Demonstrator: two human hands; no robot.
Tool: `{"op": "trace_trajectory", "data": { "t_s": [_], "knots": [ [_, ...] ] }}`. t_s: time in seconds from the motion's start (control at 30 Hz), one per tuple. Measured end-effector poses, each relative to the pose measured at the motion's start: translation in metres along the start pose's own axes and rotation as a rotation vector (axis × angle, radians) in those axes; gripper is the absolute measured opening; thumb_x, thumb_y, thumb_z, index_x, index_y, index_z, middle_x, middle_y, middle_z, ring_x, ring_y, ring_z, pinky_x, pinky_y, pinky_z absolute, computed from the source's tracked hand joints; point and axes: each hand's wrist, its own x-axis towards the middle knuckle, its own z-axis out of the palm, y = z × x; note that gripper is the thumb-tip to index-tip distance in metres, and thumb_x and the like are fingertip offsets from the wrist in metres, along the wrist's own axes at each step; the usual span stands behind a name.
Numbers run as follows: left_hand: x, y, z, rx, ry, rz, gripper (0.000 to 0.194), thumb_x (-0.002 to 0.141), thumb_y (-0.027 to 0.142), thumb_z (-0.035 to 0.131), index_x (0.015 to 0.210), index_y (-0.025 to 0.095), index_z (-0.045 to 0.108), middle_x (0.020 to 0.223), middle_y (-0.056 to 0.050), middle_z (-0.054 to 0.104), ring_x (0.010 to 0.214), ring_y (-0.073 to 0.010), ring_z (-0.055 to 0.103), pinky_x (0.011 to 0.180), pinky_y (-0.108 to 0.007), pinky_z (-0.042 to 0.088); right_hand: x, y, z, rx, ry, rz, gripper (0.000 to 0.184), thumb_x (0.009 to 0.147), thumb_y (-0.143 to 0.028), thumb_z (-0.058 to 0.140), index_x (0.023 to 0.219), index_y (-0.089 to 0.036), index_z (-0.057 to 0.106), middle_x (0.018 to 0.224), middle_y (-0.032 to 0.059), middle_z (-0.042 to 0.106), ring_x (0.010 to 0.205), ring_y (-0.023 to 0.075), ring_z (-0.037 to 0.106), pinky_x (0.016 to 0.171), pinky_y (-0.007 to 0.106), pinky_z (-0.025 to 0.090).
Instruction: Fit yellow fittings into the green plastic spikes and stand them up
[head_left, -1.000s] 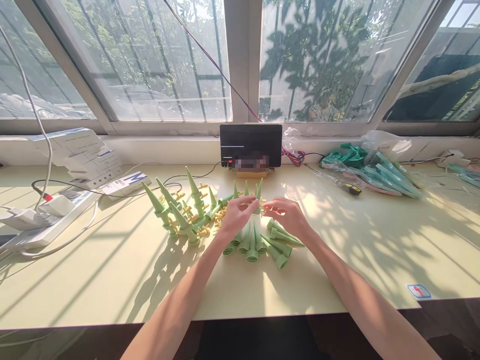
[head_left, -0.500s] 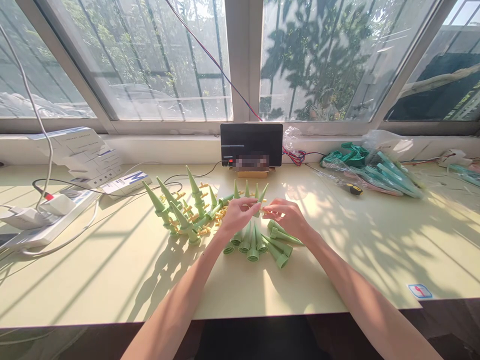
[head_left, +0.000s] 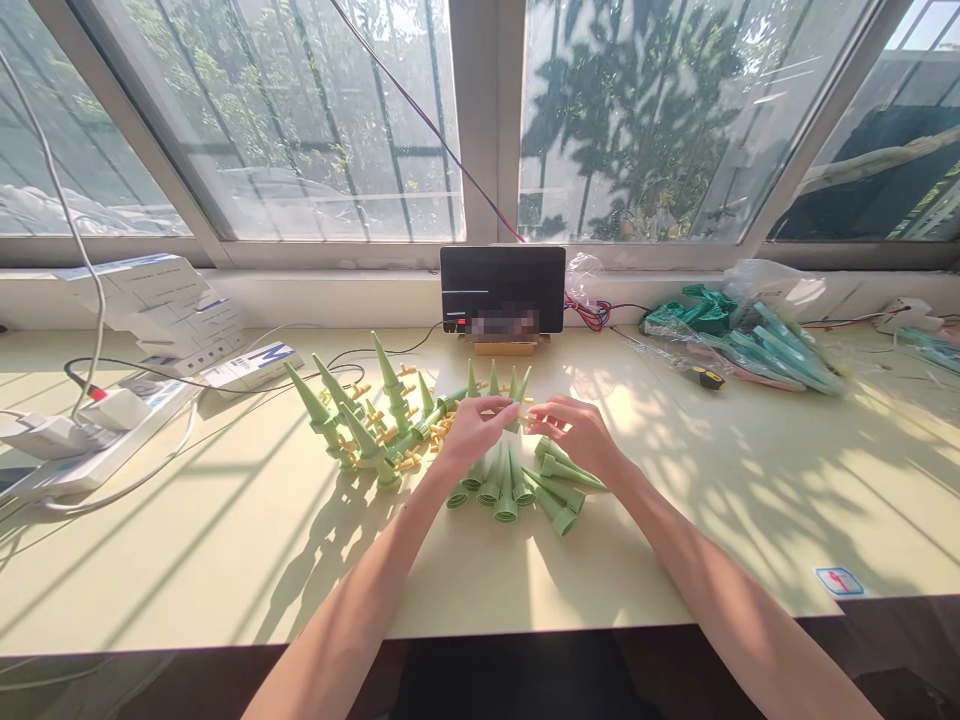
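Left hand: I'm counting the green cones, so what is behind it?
Behind the left hand, green cones show their pointed tops; their lower parts are covered, so what they stand on cannot be seen.

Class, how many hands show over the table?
2: the left hand, in front of upright green cones, and the right hand, to its right, beyond loose green cones.

Sunlit pale table [head_left: 750, 500] below windows [head_left: 637, 130].
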Motion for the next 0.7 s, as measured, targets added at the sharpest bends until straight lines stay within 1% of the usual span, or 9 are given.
{"op": "trace_trajectory", "data": {
  "t_s": [0.07, 0.13, 0.23, 0.37, 0.5, 0.6, 0.7],
  "knots": [
    [0.0007, 0.0004, -0.0003, -0.025, -0.009, -0.049, 0.033, 0.069, 0.048, 0.071, 0.082, 0.018, 0.075, 0.05, 0.002, 0.048, 0.038, -0.0061, 0.031, 0.038, -0.022, 0.021, 0.0004, -0.0004, -0.0005, 0.001, 0.007, 0.006, 0.013, 0.086, -0.033, 0.064, 0.091, -0.023, 0.071, 0.081, 0.0033, 0.065, 0.063, 0.0135, 0.058, 0.059, 0.029, 0.049],
    [0.0014, 0.0002, -0.0008, -0.04, -0.017, -0.081, 0.034, 0.071, 0.05, 0.07, 0.083, 0.018, 0.074, 0.048, 0.004, 0.04, 0.038, -0.005, 0.025, 0.039, -0.022, 0.017, 0.0002, 0.0002, -0.0002, -0.008, 0.006, 0.0, 0.014, 0.086, -0.034, 0.065, 0.092, -0.023, 0.07, 0.083, 0.0034, 0.066, 0.062, 0.013, 0.058, 0.059, 0.028, 0.05],
    [0.0018, -0.0002, -0.001, -0.06, -0.021, -0.093, 0.034, 0.071, 0.051, 0.071, 0.082, 0.018, 0.072, 0.048, 0.006, 0.032, 0.039, -0.005, 0.022, 0.041, -0.022, 0.015, -0.0006, 0.0013, 0.001, -0.053, 0.008, -0.026, 0.015, 0.086, -0.035, 0.065, 0.092, -0.022, 0.07, 0.084, 0.0035, 0.065, 0.062, 0.0123, 0.057, 0.059, 0.028, 0.049],
    [0.0006, 0.0009, 0.0003, -0.063, -0.032, -0.117, 0.035, 0.072, 0.051, 0.071, 0.084, 0.017, 0.071, 0.048, 0.006, 0.033, 0.04, -0.0048, 0.022, 0.041, -0.022, 0.016, -0.0014, 0.002, 0.0023, -0.113, 0.028, -0.077, 0.013, 0.088, -0.033, 0.063, 0.092, -0.022, 0.069, 0.082, 0.003, 0.064, 0.059, 0.0111, 0.054, 0.058, 0.026, 0.048],
    [-0.0006, 0.0018, 0.0015, -0.036, -0.034, -0.135, 0.039, 0.072, 0.05, 0.07, 0.09, 0.016, 0.07, 0.049, 0.006, 0.036, 0.041, -0.0047, 0.025, 0.042, -0.022, 0.019, -0.0018, 0.0042, 0.0041, -0.091, 0.051, -0.154, 0.012, 0.091, -0.029, 0.059, 0.092, -0.022, 0.069, 0.079, 0.0026, 0.062, 0.054, 0.0097, 0.05, 0.055, 0.025, 0.047],
    [-0.0006, -0.0001, 0.0022, -0.018, -0.022, -0.135, 0.042, 0.072, 0.051, 0.07, 0.095, 0.016, 0.07, 0.052, 0.005, 0.04, 0.041, -0.0047, 0.028, 0.042, -0.022, 0.021, -0.0027, 0.0066, 0.0061, -0.027, 0.057, -0.17, 0.015, 0.092, -0.025, 0.056, 0.093, -0.022, 0.07, 0.079, 0.0032, 0.061, 0.056, 0.0105, 0.053, 0.058, 0.026, 0.05],
    [-0.0003, -0.0032, 0.0027, 0.0, -0.021, -0.124, 0.045, 0.072, 0.052, 0.069, 0.1, 0.016, 0.07, 0.056, 0.004, 0.046, 0.042, -0.0048, 0.03, 0.042, -0.022, 0.023, -0.0036, 0.0067, 0.0073, 0.012, 0.064, -0.151, 0.017, 0.092, -0.027, 0.054, 0.091, -0.022, 0.07, 0.078, 0.0038, 0.061, 0.058, 0.0119, 0.056, 0.057, 0.027, 0.05]
  ]
}}
